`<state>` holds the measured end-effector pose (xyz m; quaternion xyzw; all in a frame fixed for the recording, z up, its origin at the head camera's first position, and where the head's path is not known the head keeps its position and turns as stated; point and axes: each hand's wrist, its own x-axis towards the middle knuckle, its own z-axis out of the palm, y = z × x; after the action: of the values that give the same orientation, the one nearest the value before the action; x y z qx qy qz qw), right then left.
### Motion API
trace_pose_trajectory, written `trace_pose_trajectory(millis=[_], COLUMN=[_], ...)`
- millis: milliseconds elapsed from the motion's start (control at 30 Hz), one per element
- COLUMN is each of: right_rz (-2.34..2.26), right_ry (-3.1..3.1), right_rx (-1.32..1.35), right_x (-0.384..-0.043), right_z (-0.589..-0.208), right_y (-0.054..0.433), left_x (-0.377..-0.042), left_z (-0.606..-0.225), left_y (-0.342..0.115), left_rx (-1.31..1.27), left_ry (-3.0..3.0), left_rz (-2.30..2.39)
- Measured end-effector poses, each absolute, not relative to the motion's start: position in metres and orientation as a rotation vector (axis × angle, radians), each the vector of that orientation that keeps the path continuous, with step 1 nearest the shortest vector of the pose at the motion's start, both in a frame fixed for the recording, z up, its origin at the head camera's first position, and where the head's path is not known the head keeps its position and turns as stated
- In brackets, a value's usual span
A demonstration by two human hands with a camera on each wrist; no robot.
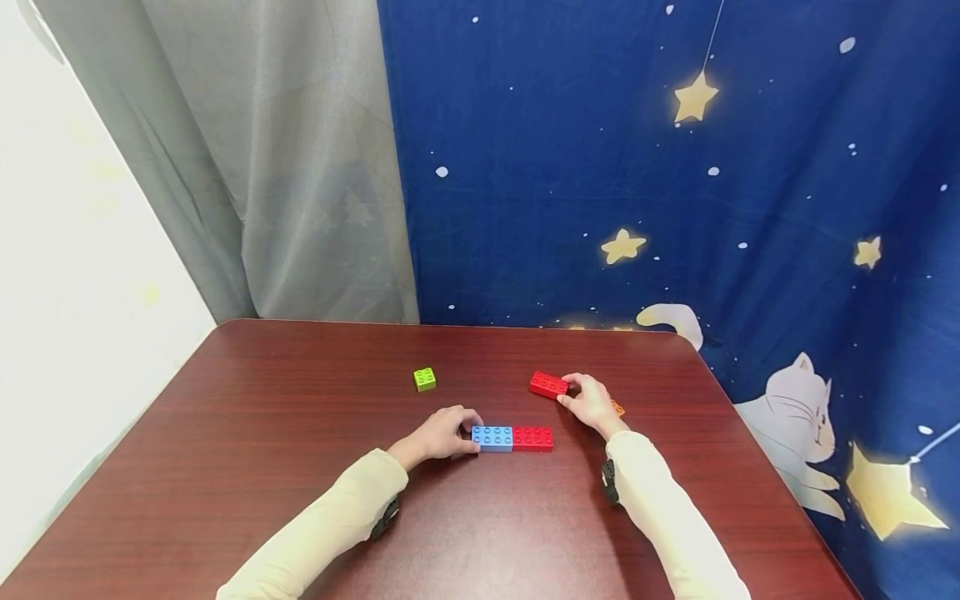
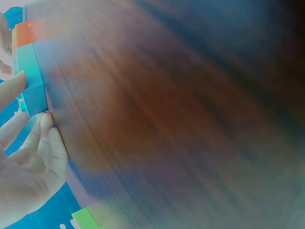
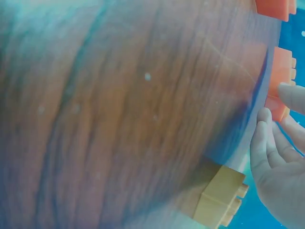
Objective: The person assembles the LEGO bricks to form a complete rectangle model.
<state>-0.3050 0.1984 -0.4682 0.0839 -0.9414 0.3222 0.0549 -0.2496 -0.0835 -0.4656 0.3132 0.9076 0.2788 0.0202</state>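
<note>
A light blue building brick (image 1: pixel 492 438) lies end to end with a red building brick (image 1: pixel 532 439) on the table, studs up. My left hand (image 1: pixel 444 432) grips the blue brick's left end, thumb on the near side and fingers at the far side. In the left wrist view that thumb presses on the blue brick (image 2: pixel 32 78). Farther back, my right hand (image 1: pixel 589 400) pinches the right end of a second red brick (image 1: pixel 548 384) between thumb and fingers. The right wrist view shows this red brick (image 3: pixel 281 71) at the fingertips, close on the tabletop.
A small lime green brick (image 1: pixel 424 379) sits at the back, left of the row. An orange brick (image 1: pixel 618 407) is partly hidden behind my right hand. The brown table (image 1: pixel 300 375) ends at a grey curtain and a blue starry one.
</note>
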Motion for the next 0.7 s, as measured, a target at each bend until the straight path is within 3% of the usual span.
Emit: trace_pose_trajectory(millis=[700], right_rz=[1.002], right_ry=[-2.853], right_rx=[0.444], right_x=[-0.285], right_z=[-0.463], right_y=[0.213], left_x=[-0.25], left_z=[-0.467], left_y=[-0.084], left_rx=[0.958], left_ry=[2.817], left_rz=[0.855])
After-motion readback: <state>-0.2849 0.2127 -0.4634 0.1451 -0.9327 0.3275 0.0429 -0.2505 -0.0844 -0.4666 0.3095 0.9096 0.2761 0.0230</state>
